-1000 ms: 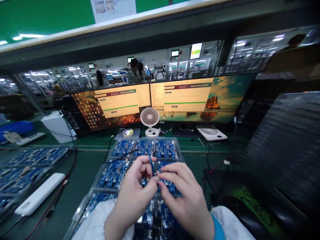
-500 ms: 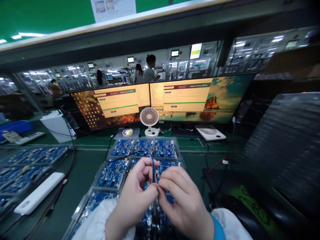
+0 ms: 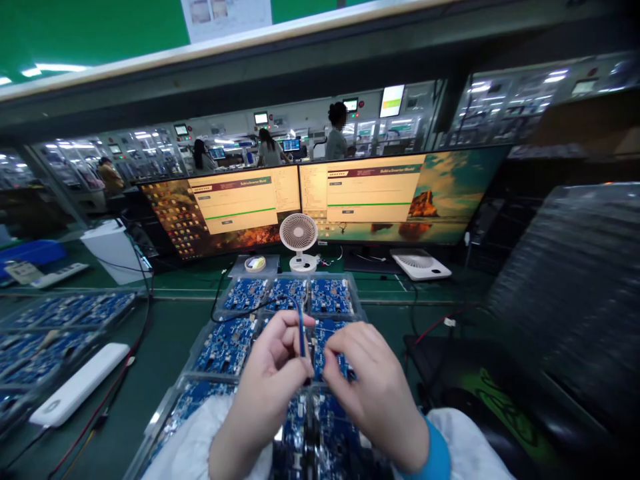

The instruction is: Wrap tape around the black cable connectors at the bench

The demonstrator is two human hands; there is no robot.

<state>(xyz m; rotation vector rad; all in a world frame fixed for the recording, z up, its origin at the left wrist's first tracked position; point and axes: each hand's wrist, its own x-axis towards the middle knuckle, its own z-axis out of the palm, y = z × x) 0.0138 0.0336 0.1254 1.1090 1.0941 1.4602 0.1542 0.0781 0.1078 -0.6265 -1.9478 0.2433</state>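
My left hand (image 3: 265, 393) is closed, with thumb and fingers wrapped round a thin blue-and-dark cable (image 3: 301, 330) that stands up from the grip. From its top, a black lead runs off to the left. Just to the right, my right hand (image 3: 375, 390) is apart from the left one, its thumb and index tips drawn together in a pinch. Whatever those tips may hold is too small to make out. Both hands hover over a clear plastic tray (image 3: 193, 380) divided into compartments, with blue circuit boards (image 3: 225, 347) inside.
Another board tray (image 3: 107, 325) and a white oblong device (image 3: 80, 385) lie left. Behind stand two monitors (image 3: 365, 190) and a small fan (image 3: 299, 233). A black mouse (image 3: 465, 407) sits right, near a plastic-wrapped stack (image 3: 565, 293). Loose cables cross the bench; people work beyond.
My hands have separated: the right hand moved slightly right, off the left fingertips. The cable stays in my left hand, which shifted slightly left. A person in the background moved right.
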